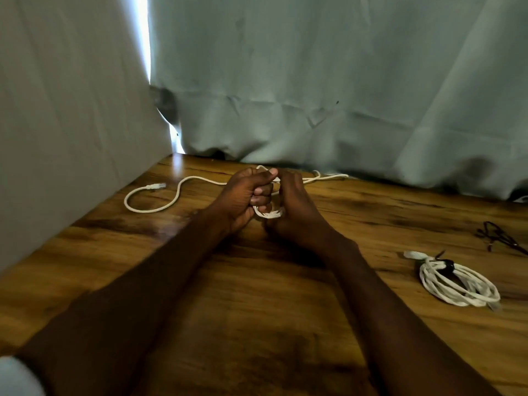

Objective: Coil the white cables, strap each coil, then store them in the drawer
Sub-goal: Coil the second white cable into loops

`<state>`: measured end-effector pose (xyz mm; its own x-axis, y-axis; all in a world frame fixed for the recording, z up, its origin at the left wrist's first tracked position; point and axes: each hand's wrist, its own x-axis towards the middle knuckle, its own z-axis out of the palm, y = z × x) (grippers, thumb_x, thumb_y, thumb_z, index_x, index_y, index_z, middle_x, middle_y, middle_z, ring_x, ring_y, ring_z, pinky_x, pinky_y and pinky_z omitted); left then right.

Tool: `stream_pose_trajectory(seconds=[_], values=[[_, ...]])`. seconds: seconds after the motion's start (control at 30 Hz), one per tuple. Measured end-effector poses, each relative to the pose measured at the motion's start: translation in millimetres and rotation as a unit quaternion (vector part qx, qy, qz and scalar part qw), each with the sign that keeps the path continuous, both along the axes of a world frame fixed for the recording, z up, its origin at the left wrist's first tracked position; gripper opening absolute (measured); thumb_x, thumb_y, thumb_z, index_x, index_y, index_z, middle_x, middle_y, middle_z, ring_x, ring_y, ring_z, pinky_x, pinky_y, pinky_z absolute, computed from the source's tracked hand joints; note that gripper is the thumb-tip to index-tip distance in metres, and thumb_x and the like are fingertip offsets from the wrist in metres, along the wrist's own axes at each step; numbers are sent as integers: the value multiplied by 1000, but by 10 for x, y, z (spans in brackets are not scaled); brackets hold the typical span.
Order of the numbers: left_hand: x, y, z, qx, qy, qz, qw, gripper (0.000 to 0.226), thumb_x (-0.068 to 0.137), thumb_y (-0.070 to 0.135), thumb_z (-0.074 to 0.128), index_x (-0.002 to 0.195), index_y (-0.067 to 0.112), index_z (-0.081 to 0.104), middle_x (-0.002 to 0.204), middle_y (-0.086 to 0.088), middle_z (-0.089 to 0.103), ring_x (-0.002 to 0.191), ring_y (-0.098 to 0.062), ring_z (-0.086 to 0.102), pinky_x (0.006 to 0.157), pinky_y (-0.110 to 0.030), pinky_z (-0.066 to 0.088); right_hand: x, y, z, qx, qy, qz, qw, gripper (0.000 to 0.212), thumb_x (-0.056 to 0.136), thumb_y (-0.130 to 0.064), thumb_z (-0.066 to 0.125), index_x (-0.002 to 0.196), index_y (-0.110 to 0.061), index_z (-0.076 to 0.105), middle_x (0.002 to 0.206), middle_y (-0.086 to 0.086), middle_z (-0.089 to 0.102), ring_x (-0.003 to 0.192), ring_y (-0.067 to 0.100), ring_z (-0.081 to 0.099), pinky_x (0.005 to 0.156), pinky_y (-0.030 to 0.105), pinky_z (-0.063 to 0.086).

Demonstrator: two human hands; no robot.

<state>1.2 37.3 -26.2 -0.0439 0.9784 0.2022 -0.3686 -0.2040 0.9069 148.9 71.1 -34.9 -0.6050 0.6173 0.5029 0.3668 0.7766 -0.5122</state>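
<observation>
We see a pale grey cloth backdrop (314, 81) hanging behind a glossy brown wooden table (257, 324), and we go from the left edge across. Far left, the loose end of a thin white cable (177, 195) lies on the wood in an open S-curve, its clear plug tip (156, 186) pointing right, well apart from the hands. The cable runs right along the table towards the middle, where both bare forearms meet.

Our left hand (243, 198) is curled into a fist around several small turns of that same cable, thumb pressed on top and fingers folded tight over the strands. Our right hand (294, 207) touches it, palm turned inward with its back to us; its fingers wrap the other side of the little coil, and a few white loops show at the bottom between the two hands. Beyond the hands more of the cable trails right along the table's far edge, near the cloth.

Further right, well apart, a second white cable coil bound by a black strap (457, 278) rests flat on the table. Near the right edge lies a dark thin tangle (498, 238), too blurred to identify
</observation>
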Motion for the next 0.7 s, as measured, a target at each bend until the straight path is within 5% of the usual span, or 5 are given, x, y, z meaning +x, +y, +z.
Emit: stream_pose_trajectory(seconds=[0.07,0.2,0.37,0.57,0.7], values=[[-3,45,-67,12,-8,0,1000,27,103,12,52,76,9,51,45,5,32,32,-3,29,40,-20,30,5,-12,69,-169,52,88,980,83,74,1,85,145,-16,45,132,10,52,99,2,65,84,24,56],[-109,45,-64,30,-20,-13,999,25,103,12,52,79,4,54,47,4,33,33,-4,26,44,-26,25,20,-25,190,-442,275,119,845,27,106,-9,52,128,1,62,110,28,67,91,34,68,78,38,61],[-130,-20,4,28,-20,-33,999,13,102,12,52,92,5,51,50,2,36,39,-11,35,52,-32,34,-42,33,92,-434,340,71,831,25,109,-11,45,101,3,64,66,6,63,56,20,61,62,34,54],[-4,-109,24,22,139,59,988,42,104,20,51,74,-4,67,59,-16,64,53,-27,62,56,-30,46,-44,48,106,-263,287,-19,921,32,107,-5,47,82,-10,65,70,4,63,66,21,59,64,30,49],[135,-85,92,24,63,53,996,20,102,6,49,92,2,66,69,-17,68,51,-21,68,48,-26,53,86,65,196,-228,285,-13,931,27,105,-5,49,83,-12,63,68,1,58,67,21,55,66,34,46]])
